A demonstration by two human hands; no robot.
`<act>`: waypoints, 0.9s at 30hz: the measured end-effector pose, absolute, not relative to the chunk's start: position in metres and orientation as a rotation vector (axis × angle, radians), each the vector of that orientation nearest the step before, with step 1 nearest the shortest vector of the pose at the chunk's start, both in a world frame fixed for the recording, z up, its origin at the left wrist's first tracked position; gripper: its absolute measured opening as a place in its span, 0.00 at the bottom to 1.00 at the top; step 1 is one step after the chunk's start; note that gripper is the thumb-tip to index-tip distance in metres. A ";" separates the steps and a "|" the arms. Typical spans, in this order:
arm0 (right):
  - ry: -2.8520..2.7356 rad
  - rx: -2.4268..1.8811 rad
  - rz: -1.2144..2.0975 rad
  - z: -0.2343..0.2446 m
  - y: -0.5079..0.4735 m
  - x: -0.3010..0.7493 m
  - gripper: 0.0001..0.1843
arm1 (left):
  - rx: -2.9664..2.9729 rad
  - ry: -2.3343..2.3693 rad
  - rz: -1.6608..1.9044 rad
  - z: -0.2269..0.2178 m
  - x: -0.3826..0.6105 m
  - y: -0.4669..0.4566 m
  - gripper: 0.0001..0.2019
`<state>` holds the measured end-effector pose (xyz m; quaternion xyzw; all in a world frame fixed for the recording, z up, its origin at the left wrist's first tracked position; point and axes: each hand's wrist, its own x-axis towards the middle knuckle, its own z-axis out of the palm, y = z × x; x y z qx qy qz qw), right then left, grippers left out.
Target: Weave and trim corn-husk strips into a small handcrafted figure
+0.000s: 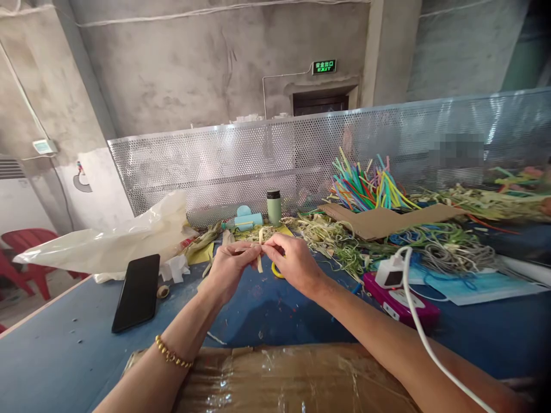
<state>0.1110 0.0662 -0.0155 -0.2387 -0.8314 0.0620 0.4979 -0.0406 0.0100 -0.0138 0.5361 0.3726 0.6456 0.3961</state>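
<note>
Both my hands meet over the middle of the blue table. Between the fingertips of my left hand and my right hand is a narrow pale strip, which looks like dried plant leaf. It stands roughly upright, one end above the fingers and the other below. Each hand pinches it with thumb and forefinger. Just under my right hand shows a yellow ring-shaped handle, its other part hidden. Beyond the hands lie loose dried plant strips.
A black phone lies left, near a plastic sheet. A green bottle stands behind. Right are colourful pipe-cleaner-like sticks, cardboard, a purple power strip with a white cable. A taped cardboard piece lies in front.
</note>
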 end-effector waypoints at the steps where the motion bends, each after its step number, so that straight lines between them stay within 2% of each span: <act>1: -2.022 -0.613 0.161 -0.014 0.067 0.113 0.15 | 1.350 0.945 1.650 -0.014 -0.041 0.010 0.08; 3: -2.013 -0.658 0.180 -0.009 0.068 0.116 0.20 | 1.331 0.947 1.677 -0.014 -0.041 0.010 0.07; 5: -1.965 -0.627 0.187 -0.005 0.068 0.119 0.20 | 1.314 0.943 1.692 -0.015 -0.041 0.011 0.07; 11: -1.941 -0.481 0.337 -0.005 0.068 0.113 0.04 | 1.396 0.950 1.639 -0.020 -0.041 0.014 0.08; 15: -1.954 -0.389 0.326 -0.008 0.067 0.112 0.07 | 1.431 1.011 1.603 -0.019 -0.039 0.013 0.08; 24: -2.046 -0.300 0.304 -0.006 0.065 0.113 0.07 | 1.385 1.025 1.624 -0.016 -0.038 0.010 0.06; 27: -2.066 -0.304 0.191 -0.004 0.063 0.114 0.06 | 1.313 0.958 1.661 -0.015 -0.041 0.010 0.07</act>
